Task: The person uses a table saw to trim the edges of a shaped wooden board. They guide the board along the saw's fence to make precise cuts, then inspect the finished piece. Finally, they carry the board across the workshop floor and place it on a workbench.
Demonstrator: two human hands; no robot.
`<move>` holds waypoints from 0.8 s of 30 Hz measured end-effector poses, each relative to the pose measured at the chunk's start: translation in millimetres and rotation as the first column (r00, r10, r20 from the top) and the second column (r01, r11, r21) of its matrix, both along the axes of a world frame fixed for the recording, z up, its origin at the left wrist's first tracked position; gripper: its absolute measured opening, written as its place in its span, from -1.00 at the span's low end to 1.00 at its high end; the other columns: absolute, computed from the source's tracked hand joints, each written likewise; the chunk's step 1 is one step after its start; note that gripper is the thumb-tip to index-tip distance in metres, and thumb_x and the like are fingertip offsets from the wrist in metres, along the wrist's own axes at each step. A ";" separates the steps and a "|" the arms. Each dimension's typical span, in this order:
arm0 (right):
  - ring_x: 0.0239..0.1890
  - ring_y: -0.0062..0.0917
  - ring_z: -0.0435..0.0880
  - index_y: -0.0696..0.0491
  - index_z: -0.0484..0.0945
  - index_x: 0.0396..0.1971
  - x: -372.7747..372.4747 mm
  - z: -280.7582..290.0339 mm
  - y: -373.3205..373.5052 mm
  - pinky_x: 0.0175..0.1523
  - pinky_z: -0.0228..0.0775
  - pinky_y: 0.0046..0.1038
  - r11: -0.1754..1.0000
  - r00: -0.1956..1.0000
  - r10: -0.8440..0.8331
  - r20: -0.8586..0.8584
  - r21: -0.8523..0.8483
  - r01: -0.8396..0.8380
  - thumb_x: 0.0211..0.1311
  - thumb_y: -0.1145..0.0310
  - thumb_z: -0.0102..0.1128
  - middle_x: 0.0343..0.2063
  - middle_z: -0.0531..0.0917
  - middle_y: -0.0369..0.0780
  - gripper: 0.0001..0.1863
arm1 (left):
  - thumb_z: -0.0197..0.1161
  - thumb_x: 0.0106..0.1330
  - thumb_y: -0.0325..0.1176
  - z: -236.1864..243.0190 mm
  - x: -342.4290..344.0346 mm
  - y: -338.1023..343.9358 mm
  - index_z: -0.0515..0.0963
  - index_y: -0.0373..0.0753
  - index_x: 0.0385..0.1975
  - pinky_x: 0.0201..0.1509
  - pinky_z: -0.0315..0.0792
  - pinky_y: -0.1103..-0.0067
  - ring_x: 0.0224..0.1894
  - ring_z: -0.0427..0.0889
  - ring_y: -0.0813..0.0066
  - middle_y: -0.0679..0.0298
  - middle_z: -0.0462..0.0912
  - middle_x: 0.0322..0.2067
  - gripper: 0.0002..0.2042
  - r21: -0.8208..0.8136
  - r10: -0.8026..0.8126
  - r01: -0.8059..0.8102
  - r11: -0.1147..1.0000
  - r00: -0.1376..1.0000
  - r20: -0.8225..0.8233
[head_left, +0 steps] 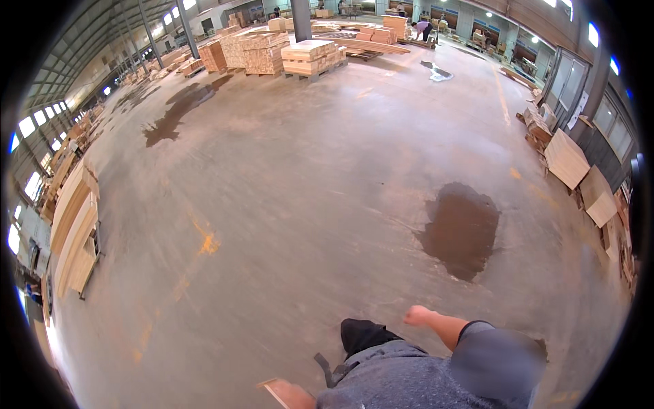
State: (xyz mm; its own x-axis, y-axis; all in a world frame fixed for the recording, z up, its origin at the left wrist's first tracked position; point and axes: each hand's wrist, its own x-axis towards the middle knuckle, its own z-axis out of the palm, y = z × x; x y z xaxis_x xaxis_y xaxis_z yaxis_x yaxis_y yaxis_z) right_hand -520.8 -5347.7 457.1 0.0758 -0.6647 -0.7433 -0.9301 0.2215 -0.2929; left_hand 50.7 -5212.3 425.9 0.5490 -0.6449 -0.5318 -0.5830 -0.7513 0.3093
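Observation:
At the bottom edge, my left hand (294,395) is closed on a thin, pale wooden strip (272,391). Only a bent end of the wood shows, and the frame's edge cuts off the rest. My right hand (417,315) hangs out in front of my body with its fingers curled in, and nothing shows in it. Below that hand is the concrete floor (306,225), apart from it. A dark trouser leg (364,335) and my grey shirt (402,371) fill the space between the two hands.
A brown wet patch (462,228) lies ahead on the right, another (178,112) at far left. Stacked lumber (310,58) stands by a column (300,20). Wooden panels line the left (75,225) and right (567,160). Far off, a person (424,28) bends over.

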 end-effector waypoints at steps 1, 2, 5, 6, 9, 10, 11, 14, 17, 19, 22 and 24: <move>-0.17 -0.09 0.75 0.10 0.75 -0.41 4.4 6.7 -13.6 -0.03 0.61 -0.11 0.985 0.987 -0.161 -0.009 0.053 0.162 0.23 0.12 0.09 -0.29 0.76 0.00 -0.62 | 0.35 0.17 -0.14 -1.2 20.7 -24.9 0.59 -0.44 -0.02 0.04 0.58 0.10 -0.02 0.68 -0.24 -0.21 0.70 -0.14 -0.50 0.005 0.007 -0.007 1.000 1.000 0.010; -0.20 -0.14 0.76 0.09 0.73 -0.42 -2.0 -12.0 -27.6 -0.09 0.62 -0.13 0.993 0.998 -0.049 -0.044 0.109 0.053 0.24 0.11 0.10 -0.33 0.77 -0.04 -0.64 | 0.35 0.17 -0.14 -3.0 38.8 -50.0 0.59 -0.44 -0.02 0.03 0.58 0.10 -0.02 0.68 -0.24 -0.21 0.71 -0.14 -0.50 0.013 0.008 -0.009 1.000 1.000 0.011; -0.29 -0.26 0.77 0.05 0.70 -0.46 -19.9 -88.2 -103.5 -0.20 0.66 -0.18 0.932 0.934 0.338 -0.117 0.176 -0.316 0.26 0.13 0.12 -0.40 0.78 -0.11 -0.68 | 0.35 0.17 -0.14 -18.7 80.1 -129.9 0.59 -0.44 -0.02 0.03 0.58 0.10 -0.02 0.68 -0.24 -0.21 0.71 -0.15 -0.50 0.039 0.017 -0.017 0.999 1.000 -0.014; -0.30 -0.26 0.77 0.05 0.69 -0.47 -12.3 -105.1 -137.8 -0.20 0.66 -0.17 0.879 0.871 0.475 -0.124 0.123 -0.461 0.25 0.16 0.11 -0.40 0.77 -0.11 -0.70 | 0.35 0.17 -0.14 -19.1 94.3 -160.6 0.59 -0.44 -0.02 0.03 0.58 0.10 -0.02 0.68 -0.24 -0.21 0.71 -0.15 -0.50 0.043 0.017 -0.016 0.999 1.000 -0.018; -0.29 -0.18 0.76 0.10 0.69 -0.45 45.7 -125.4 -272.9 -0.18 0.65 -0.14 0.953 0.944 0.303 -0.134 0.041 -0.300 0.23 0.20 0.12 -0.39 0.77 -0.07 -0.71 | 0.35 0.17 -0.13 -24.8 128.1 -261.8 0.59 -0.44 -0.02 0.03 0.58 0.10 -0.02 0.68 -0.24 -0.21 0.71 -0.15 -0.50 0.039 0.005 -0.003 0.999 0.999 -0.041; -0.28 -0.14 0.76 0.13 0.69 -0.42 93.2 -119.9 -328.5 -0.17 0.64 -0.12 0.977 0.983 0.172 -0.060 -0.115 -0.178 0.23 0.19 0.13 -0.37 0.76 -0.03 -0.69 | 0.35 0.17 -0.13 -18.1 145.9 -288.5 0.59 -0.44 -0.02 0.03 0.58 0.10 -0.02 0.68 -0.24 -0.21 0.71 -0.15 -0.50 0.045 0.015 -0.014 0.999 1.000 -0.025; -0.27 -0.09 0.75 0.17 0.70 -0.39 156.5 -89.3 -398.6 -0.16 0.63 -0.10 0.967 0.997 0.068 0.049 -0.249 -0.054 0.23 0.17 0.13 -0.36 0.76 0.00 -0.66 | 0.35 0.17 -0.13 -10.4 164.5 -309.4 0.59 -0.44 -0.02 0.03 0.58 0.10 -0.02 0.68 -0.24 -0.21 0.71 -0.15 -0.50 0.055 0.044 -0.044 0.998 0.999 0.008; -0.18 -0.10 0.74 -0.01 0.74 -0.23 248.1 -52.5 -562.6 -0.05 0.59 -0.15 0.954 0.986 -0.079 0.145 -0.276 0.118 0.25 0.15 0.15 -0.31 0.77 -0.08 -0.71 | 0.35 0.17 -0.13 -14.0 178.1 -413.3 0.59 -0.44 -0.02 0.03 0.58 0.10 -0.03 0.68 -0.24 -0.20 0.71 -0.15 -0.49 0.057 -0.006 0.010 0.998 0.998 -0.066; -0.24 -0.16 0.72 -0.02 0.72 -0.28 381.8 29.7 -724.2 -0.12 0.55 -0.17 0.874 0.906 0.120 0.405 -0.476 0.097 0.23 0.29 0.12 -0.34 0.76 -0.11 -0.79 | 0.35 0.17 -0.13 -17.4 214.1 -513.8 0.59 -0.44 -0.02 0.03 0.58 0.10 -0.03 0.68 -0.24 -0.20 0.71 -0.16 -0.49 0.042 0.022 -0.019 0.999 0.998 -0.065; -0.27 -0.20 0.73 -0.03 0.72 -0.32 435.0 49.3 -808.2 -0.15 0.55 -0.20 0.861 0.868 0.126 0.480 -0.488 0.145 0.20 0.33 0.11 -0.38 0.76 -0.13 -0.80 | 0.35 0.17 -0.13 -23.6 242.3 -582.0 0.59 -0.44 -0.02 0.03 0.58 0.10 -0.03 0.68 -0.24 -0.20 0.71 -0.16 -0.49 0.035 0.013 -0.011 0.999 0.997 -0.077; -0.28 -0.24 0.74 -0.04 0.73 -0.34 510.9 74.5 -888.7 -0.15 0.55 -0.22 0.943 0.877 0.047 0.478 -0.311 0.119 0.16 0.36 0.11 -0.39 0.76 -0.16 -0.80 | 0.35 0.17 -0.13 -28.8 297.3 -670.2 0.59 -0.45 -0.02 0.03 0.58 0.10 -0.03 0.68 -0.24 -0.20 0.71 -0.16 -0.49 0.045 0.014 -0.011 0.999 0.998 -0.061; -0.27 -0.27 0.75 -0.05 0.74 -0.35 512.0 39.1 -935.5 -0.16 0.56 -0.22 0.939 0.893 0.070 0.445 -0.333 0.092 0.14 0.37 0.10 -0.38 0.77 -0.17 -0.79 | 0.35 0.17 -0.13 -36.8 328.6 -737.2 0.59 -0.45 -0.02 0.03 0.58 0.10 -0.03 0.69 -0.24 -0.20 0.71 -0.16 -0.49 0.052 0.004 -0.001 0.999 0.998 -0.068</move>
